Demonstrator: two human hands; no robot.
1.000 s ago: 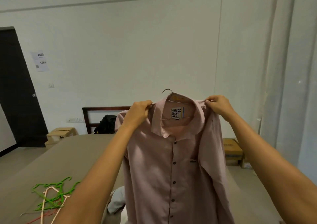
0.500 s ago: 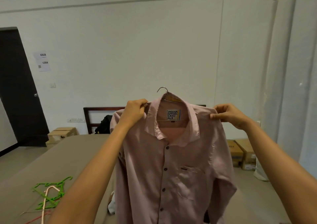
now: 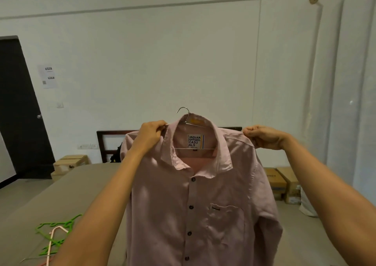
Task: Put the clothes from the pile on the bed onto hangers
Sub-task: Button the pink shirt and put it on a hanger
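- A pale pink button-up shirt hangs in the air in front of the person, above the near part of the grey-brown bed. It is already threaded onto a thin metal wire hanger, whose hook stands up behind the collar.
- The left hand has its fingers curled and pinches the shoulder fabric just beside the collar.
- The right hand is closed on the outer end of the other shoulder, pinching the seam there.
- The shirt looks light, soft and limp. It should drape and slide easily on smooth wire, so one shoulder could slip off if it sits unevenly.
- The shoulder seams are good places to tug the cloth square. For carrying, the hook or the hanger's neck is likely the safer hold.
- Bright green plastic hangers and a white plastic hanger lie near the bed's near left corner, well apart from the shirt.
- The middle of the bed, towards the dark wooden headboard, offers room to lay the shirt down flat.
- Brown cardboard boxes crowd the floor past the bed's right edge, near a white curtain.
- The clothes pile is not in view.
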